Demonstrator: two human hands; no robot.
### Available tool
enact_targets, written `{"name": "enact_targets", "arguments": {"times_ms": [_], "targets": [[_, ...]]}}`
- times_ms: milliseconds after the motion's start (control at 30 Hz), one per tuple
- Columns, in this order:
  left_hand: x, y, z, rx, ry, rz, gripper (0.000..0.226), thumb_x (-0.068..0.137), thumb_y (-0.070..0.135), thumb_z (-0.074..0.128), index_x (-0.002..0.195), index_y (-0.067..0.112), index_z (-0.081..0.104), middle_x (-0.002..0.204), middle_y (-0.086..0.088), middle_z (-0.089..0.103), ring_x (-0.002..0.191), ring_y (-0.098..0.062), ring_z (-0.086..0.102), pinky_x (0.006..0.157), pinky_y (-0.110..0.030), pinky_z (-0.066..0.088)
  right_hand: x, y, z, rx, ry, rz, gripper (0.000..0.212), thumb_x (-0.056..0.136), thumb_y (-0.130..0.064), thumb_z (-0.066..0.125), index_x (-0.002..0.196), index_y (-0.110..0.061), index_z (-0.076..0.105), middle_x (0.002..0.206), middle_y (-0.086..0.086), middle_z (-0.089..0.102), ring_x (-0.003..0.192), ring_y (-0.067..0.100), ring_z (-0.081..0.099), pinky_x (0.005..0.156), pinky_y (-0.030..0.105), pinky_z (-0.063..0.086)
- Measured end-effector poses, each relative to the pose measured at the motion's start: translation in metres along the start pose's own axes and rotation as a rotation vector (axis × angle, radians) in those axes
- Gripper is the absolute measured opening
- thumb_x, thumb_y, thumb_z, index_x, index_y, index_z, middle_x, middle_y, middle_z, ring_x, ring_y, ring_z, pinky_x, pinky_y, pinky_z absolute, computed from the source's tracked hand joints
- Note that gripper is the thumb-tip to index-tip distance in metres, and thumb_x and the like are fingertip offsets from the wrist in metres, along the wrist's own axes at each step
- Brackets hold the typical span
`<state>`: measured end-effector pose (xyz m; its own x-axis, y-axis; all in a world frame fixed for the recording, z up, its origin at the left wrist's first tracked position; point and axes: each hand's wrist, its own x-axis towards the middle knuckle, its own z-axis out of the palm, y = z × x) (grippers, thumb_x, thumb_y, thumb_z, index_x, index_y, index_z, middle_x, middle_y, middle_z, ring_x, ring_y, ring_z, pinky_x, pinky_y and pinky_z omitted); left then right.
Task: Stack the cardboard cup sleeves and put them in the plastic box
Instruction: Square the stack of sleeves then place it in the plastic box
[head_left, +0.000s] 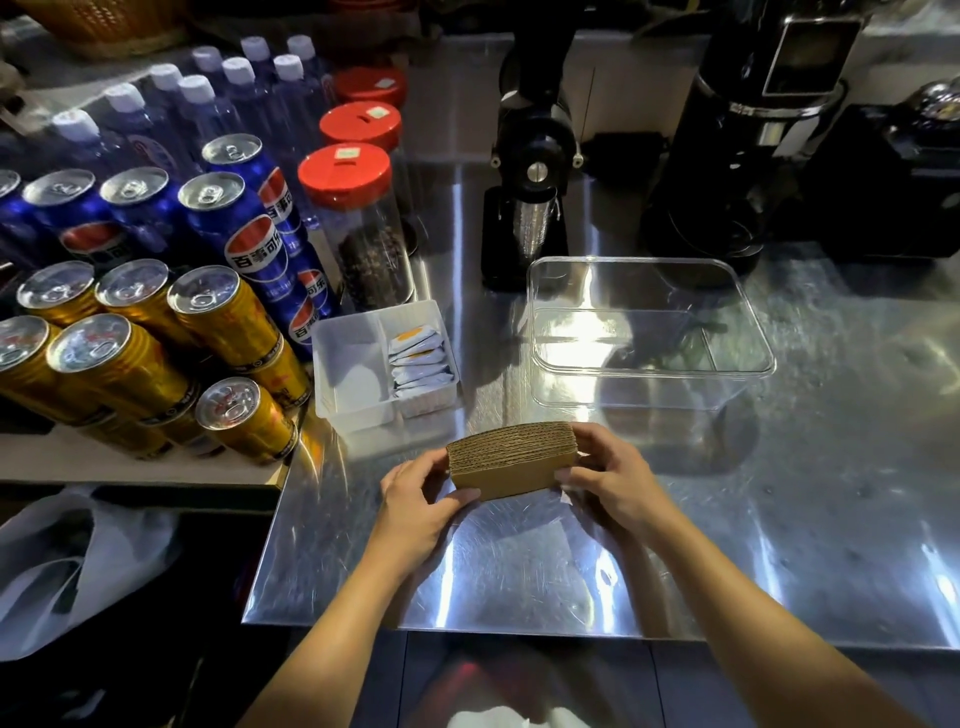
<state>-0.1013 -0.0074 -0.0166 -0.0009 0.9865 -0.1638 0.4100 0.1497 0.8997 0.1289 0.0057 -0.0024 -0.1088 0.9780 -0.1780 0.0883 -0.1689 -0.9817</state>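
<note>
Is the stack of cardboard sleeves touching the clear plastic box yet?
Apart. The head view shows the stack of sleeves held between both hands, with bare steel counter showing between it and the box's near wall.

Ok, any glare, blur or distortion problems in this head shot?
Head view: strong glare streaks on the steel counter; reflections wash out the clear plastic box; wide-angle bending at the edges; sleeve stack and both hands sharp; background machines dark.

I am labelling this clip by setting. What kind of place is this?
Probably a café or drinks counter: coffee grinders on a steel counter, stocked drink cans, and cup sleeves held in both hands.
</note>
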Motion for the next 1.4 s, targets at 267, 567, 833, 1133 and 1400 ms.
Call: {"name": "enact_targets", "arguments": {"times_ms": [267,567,833,1133,1400], "targets": [[-0.004,0.030,-0.008,-0.191,0.058,0.043,0.047,0.061,0.019,0.073,0.090,0.055,0.064,0.105,-0.005,0.068,0.101,-0.026,0.065,0.092,-0.054,0.050,-0.004,-0.025,-0.001,-0.037,0.118,-0.106,0.047,0.064,0.006,0.073,0.092,-0.031,0.063,0.090,-0.012,0.072,0.085,0.004,0.064,0.067,0.013,0.045],[0.041,0.112,-0.001,-0.187,0.015,0.296,0.036,0.075,0.011,0.072,0.097,0.038,0.061,0.095,0.009,0.068,0.093,-0.012,0.064,0.086,-0.023,0.049,0.010,-0.085,-0.043,0.201,0.228,-0.212,0.036,0.073,0.009,0.065,0.096,-0.017,0.057,0.090,0.003,0.065,0.075,0.005,0.061,0.065,0.014,0.053],[0.101,0.165,0.050,-0.256,-0.054,0.157,0.013,0.080,0.015,0.067,0.093,0.013,0.070,0.082,-0.005,0.070,0.073,-0.010,0.061,0.072,-0.024,0.049,0.053,-0.113,-0.099,0.194,0.426,0.006,0.036,0.075,0.002,0.069,0.108,0.003,0.055,0.081,0.009,0.062,0.048,0.003,0.058,0.035,0.008,0.036],[0.150,0.179,0.098,-0.163,-0.061,-0.141,0.015,0.086,0.024,0.061,0.077,0.012,0.065,0.065,-0.002,0.053,0.055,-0.010,0.042,0.048,-0.021,0.031,0.096,-0.103,-0.138,0.209,0.433,0.241,0.027,0.077,-0.002,0.069,0.097,-0.007,0.052,0.063,0.005,0.050,0.041,0.008,0.044,0.026,0.012,0.029],[0.185,0.163,0.134,-0.214,0.003,-0.390,0.043,0.086,0.021,0.059,0.126,0.004,0.051,0.127,-0.017,0.058,0.094,-0.020,0.056,0.066,-0.028,0.048,0.133,-0.076,-0.149,0.073,0.382,0.417,0.018,0.080,-0.001,0.062,0.091,-0.008,0.050,0.061,0.006,0.044,0.048,0.016,0.038,0.026,0.014,0.022]]}}
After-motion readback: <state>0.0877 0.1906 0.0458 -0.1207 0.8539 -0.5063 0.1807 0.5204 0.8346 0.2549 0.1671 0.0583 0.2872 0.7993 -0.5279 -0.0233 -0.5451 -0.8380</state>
